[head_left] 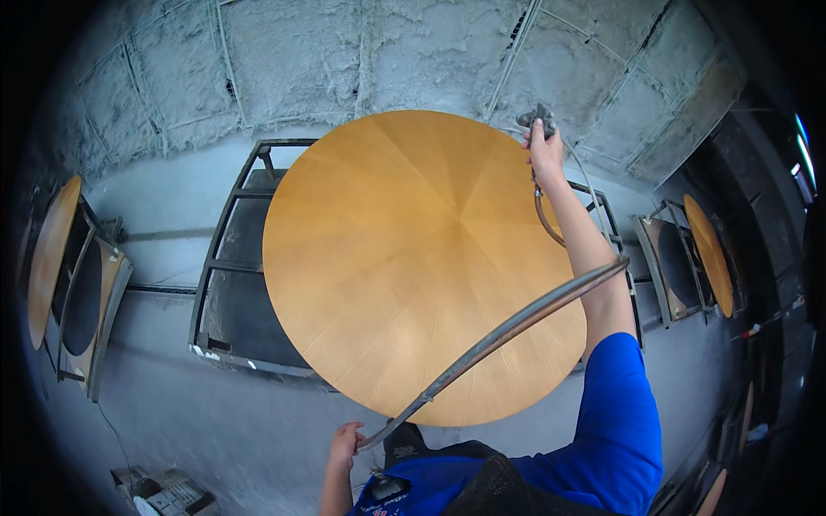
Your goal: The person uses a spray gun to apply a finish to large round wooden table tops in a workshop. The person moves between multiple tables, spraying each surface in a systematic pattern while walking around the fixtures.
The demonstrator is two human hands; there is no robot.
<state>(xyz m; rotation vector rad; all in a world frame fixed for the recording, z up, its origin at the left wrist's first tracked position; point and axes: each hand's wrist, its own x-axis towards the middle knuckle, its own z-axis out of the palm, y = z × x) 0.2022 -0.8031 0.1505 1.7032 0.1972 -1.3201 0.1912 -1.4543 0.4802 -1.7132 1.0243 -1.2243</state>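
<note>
A large round wooden tabletop (387, 249) with wedge-shaped veneer lies flat on a dark metal frame cart (232, 267). My right hand (544, 148), arm stretched far forward, is wrapped round a grey spray gun (537, 119) just beyond the tabletop's far right edge. A thin hose hangs from the gun. Below the near edge, my left hand (346, 443) is closed round a thick grey-brown hose (508, 331). That hose arches over the near right part of the tabletop and crosses in front of my right forearm.
Fluffy, pale-coated filter panels (292, 69) form the wall ahead. Other carts with round wooden tops stand at the left (53, 262) and at the right (708, 255). A grimy box-like item (168, 494) sits on the floor at lower left. More boards lean at lower right.
</note>
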